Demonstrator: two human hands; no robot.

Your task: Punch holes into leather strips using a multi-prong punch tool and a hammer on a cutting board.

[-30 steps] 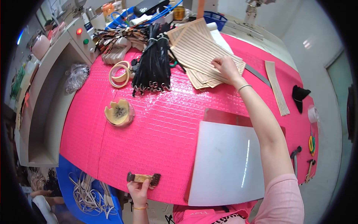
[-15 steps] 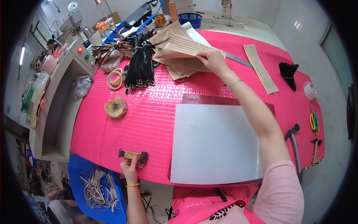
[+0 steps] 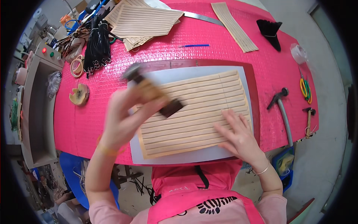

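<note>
My left hand [image 3: 125, 115] is closed around a short wooden-handled tool [image 3: 151, 91] with a dark piece at each end. Motion blurs the tool, and its exact kind does not show. It is above the left part of a beige sheet [image 3: 194, 112] ruled with dark parallel stripes. That sheet lies slightly askew on a white board [image 3: 167, 76], which rests on a dark red mat [image 3: 255, 93]. With fingers spread, my right hand [image 3: 242, 138] lies on the sheet's lower right part.
Striped beige pieces [image 3: 145, 22] are stacked at the back, near a steel ruler [image 3: 203, 18] and blue pen [image 3: 195, 45]. A hammer [image 3: 285, 119] and scissors [image 3: 305, 89] lie right. Black straps [image 3: 96, 48], tape rolls [image 3: 77, 66] and a cut-open container [image 3: 79, 95] stand left.
A striped sheet has come from the back pile onto the white board. My right hand has let go and lies flat on it. My left hand has lifted the tool and moved it over the sheet.
</note>
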